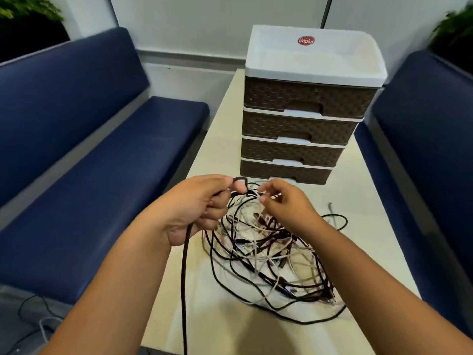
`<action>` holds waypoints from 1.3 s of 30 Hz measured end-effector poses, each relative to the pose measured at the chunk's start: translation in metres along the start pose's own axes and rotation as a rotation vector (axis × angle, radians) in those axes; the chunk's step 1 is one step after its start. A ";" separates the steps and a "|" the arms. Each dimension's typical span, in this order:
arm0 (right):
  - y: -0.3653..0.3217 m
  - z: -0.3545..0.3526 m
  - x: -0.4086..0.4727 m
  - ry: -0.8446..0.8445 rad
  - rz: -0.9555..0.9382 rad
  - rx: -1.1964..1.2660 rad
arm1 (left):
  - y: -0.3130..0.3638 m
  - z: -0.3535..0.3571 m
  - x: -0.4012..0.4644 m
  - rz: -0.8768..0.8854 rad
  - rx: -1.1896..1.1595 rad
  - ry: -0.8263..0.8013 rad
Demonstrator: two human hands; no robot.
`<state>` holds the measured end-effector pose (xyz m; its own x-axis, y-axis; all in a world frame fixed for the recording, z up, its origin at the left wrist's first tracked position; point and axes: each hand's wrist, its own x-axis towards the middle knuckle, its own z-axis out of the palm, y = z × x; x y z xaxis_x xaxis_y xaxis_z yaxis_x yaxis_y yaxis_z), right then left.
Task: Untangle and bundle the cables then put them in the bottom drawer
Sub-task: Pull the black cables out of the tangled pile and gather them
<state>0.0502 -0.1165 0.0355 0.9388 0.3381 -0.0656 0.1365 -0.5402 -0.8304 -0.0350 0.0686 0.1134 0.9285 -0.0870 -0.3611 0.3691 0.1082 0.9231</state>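
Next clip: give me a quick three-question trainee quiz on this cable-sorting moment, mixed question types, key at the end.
1. True or false: the bottom drawer is pulled open.
2. Which hand grips the black cable that hangs over the table edge?
3. The cable pile lies: A) on the bench, B) in front of the drawer unit, C) on top of it.

Key: 1 false; 2 the left hand; 3 B.

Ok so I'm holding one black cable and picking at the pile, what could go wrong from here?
Three likely risks:
1. The left hand grips a black cable that runs off the table's near edge; pulling it could tighten knots in the tangled pile.
2. Loops near the table's right edge could slide off.
3. The bottom drawer is closed, and the right hand is busy pinching a white cable.
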 end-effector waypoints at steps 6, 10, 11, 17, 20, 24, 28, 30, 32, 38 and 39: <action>0.004 0.008 0.031 -0.021 -0.230 -0.284 | 0.039 0.016 -0.011 0.213 0.079 -0.110; -0.006 -0.002 0.041 0.074 -0.315 -0.393 | 0.053 0.008 -0.018 0.351 -0.073 -0.149; -0.005 -0.004 0.043 0.090 -0.311 -0.454 | 0.058 0.005 -0.021 0.382 -0.126 -0.164; 0.005 -0.013 0.043 0.092 -0.207 -0.426 | 0.080 -0.004 -0.032 0.457 -0.152 -0.112; -0.001 -0.021 0.041 0.148 -0.190 -0.299 | 0.082 -0.007 -0.027 0.450 -0.198 -0.089; -0.014 -0.041 0.039 0.182 -0.132 -0.207 | 0.079 -0.012 -0.024 0.439 -0.234 -0.046; -0.022 -0.053 0.036 0.117 -0.065 0.049 | 0.078 -0.011 -0.021 0.409 -0.218 -0.062; -0.032 -0.052 0.027 0.064 -0.103 0.165 | 0.078 -0.008 -0.020 0.392 -0.171 -0.107; -0.045 -0.048 0.018 -0.048 -0.207 0.236 | 0.078 -0.005 -0.020 0.383 -0.129 -0.164; -0.062 -0.033 -0.005 -0.087 -0.292 0.013 | 0.078 -0.007 -0.023 0.391 -0.162 -0.311; -0.057 -0.033 -0.007 -0.046 -0.246 -0.053 | 0.077 -0.009 -0.023 0.393 -0.166 -0.323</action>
<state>0.0459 -0.1134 0.1018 0.8600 0.4985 0.1090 0.3770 -0.4768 -0.7941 -0.0282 0.0881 0.1913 0.9476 -0.3061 0.0915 0.0216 0.3469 0.9376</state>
